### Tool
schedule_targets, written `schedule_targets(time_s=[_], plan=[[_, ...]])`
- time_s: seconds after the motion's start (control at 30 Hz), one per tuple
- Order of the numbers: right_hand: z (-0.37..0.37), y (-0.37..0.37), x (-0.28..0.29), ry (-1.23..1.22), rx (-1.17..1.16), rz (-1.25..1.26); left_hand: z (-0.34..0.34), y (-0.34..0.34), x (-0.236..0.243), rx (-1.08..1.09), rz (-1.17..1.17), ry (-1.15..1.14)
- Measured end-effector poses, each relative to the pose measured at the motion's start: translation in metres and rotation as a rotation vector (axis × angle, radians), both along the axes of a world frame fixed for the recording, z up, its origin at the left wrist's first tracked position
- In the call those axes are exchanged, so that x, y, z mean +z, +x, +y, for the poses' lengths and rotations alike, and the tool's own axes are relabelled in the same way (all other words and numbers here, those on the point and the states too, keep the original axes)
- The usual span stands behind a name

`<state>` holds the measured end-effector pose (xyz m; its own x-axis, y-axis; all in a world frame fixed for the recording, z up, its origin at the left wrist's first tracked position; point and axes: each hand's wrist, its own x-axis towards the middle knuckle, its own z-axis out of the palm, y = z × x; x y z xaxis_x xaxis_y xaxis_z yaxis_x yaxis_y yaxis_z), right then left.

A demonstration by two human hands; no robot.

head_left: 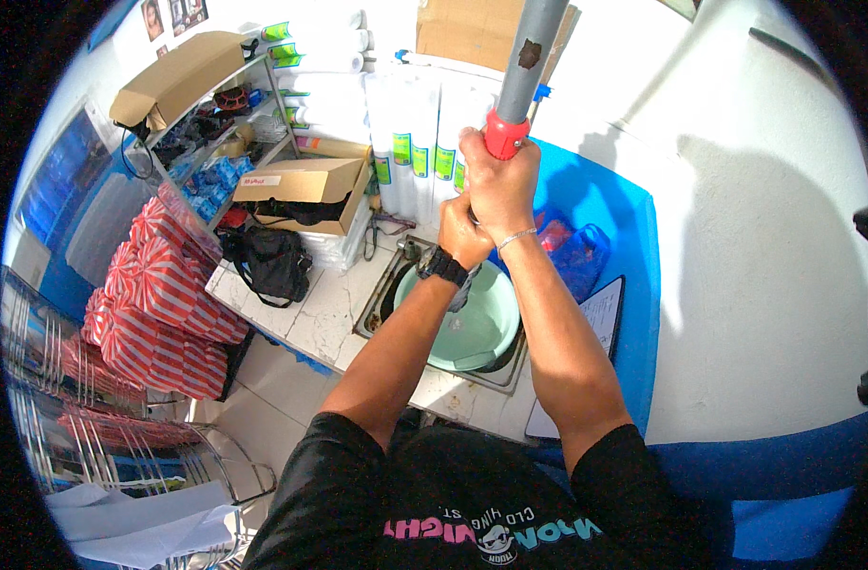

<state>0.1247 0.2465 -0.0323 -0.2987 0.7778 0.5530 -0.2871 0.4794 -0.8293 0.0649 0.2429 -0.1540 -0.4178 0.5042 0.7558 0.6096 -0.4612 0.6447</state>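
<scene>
A thick grey pole (532,57) with a red collar (505,135) rises from my hands toward the top of the view. My right hand (503,185) is closed around it just under the collar. Right below, touching it, my left hand (463,234) is closed too, wearing a black wristwatch on its wrist. The pole's lower part is hidden behind my hands and forearms. Beneath them a pale green basin (453,347) sits in a metal sink (510,382). Some grey material (465,293), partly covered by my left wrist, shows over the basin; its kind is unclear.
Upright white rolls (381,142) stand behind the sink. Left on the tiled counter (305,318) are a black bag (267,266) and an opened cardboard box (301,190). Red-striped bundles (163,323) stand beside it. On the right are a blue plastic bag (581,261) and a clipboard (600,313).
</scene>
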Motion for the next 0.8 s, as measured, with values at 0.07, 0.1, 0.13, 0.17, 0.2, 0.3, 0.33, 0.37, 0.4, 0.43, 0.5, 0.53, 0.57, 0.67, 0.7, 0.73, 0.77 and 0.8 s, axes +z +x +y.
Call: schedule_targets(time_s=[0.07,0.1,0.13,0.17,0.2,0.3,0.33,0.37,0.4,0.43,0.5,0.53,0.57,0.67,0.7,0.73,0.77,0.8], plan=[[-0.001,0.0,0.0,-0.007,0.011,0.008,0.0,0.0,-0.001,-0.005,-0.02,0.012],[-0.001,-0.001,0.0,-0.008,0.009,0.01,0.0,0.0,-0.001,-0.018,-0.036,0.016],[-0.002,-0.001,0.0,-0.01,0.018,0.012,0.0,0.0,-0.001,-0.026,-0.038,0.018],[-0.002,-0.001,0.0,-0.027,0.026,0.007,0.0,0.0,-0.001,-0.03,-0.034,0.006],[-0.003,-0.002,0.0,-0.015,0.022,0.012,-0.001,-0.001,-0.001,-0.03,-0.035,0.008],[-0.004,-0.002,0.0,-0.031,0.018,0.01,-0.003,-0.002,-0.001,-0.028,-0.031,-0.005],[-0.005,-0.003,0.0,-0.043,0.024,0.011,-0.004,-0.002,-0.001,-0.031,-0.038,0.003],[-0.005,-0.003,0.0,-0.055,0.031,0.012,-0.004,-0.003,-0.002,-0.03,-0.031,0.012],[-0.005,-0.004,-0.001,-0.039,0.029,0.018,-0.004,-0.003,-0.002,-0.027,-0.046,0.003],[-0.005,-0.005,-0.002,-0.024,0.027,0.022,-0.005,-0.004,-0.003,-0.021,-0.048,-0.006],[-0.005,-0.007,-0.003,-0.014,0.03,0.026,-0.006,-0.005,-0.003,-0.015,-0.053,-0.017],[-0.004,-0.008,-0.004,-0.017,0.036,0.025,-0.006,-0.006,-0.004,-0.015,-0.057,-0.018],[-0.004,-0.009,-0.004,-0.035,0.045,0.014,-0.007,-0.007,-0.004,-0.009,-0.051,-0.021],[-0.003,-0.012,-0.006,0.003,0.024,0.008,-0.009,-0.009,-0.004,-0.014,-0.035,-0.018],[-0.003,-0.012,-0.007,0.003,0.023,0.005,-0.01,-0.01,-0.004,-0.023,-0.046,-0.008],[-0.003,-0.013,-0.007,0.002,0.029,0.007,-0.011,-0.01,-0.004,-0.028,-0.048,-0.007],[-0.003,-0.013,-0.008,-0.014,0.041,0.005,-0.012,-0.011,-0.004,-0.032,-0.048,-0.019],[-0.003,-0.014,-0.008,-0.003,0.037,0.006,-0.013,-0.011,-0.003,-0.026,-0.05,-0.016]])
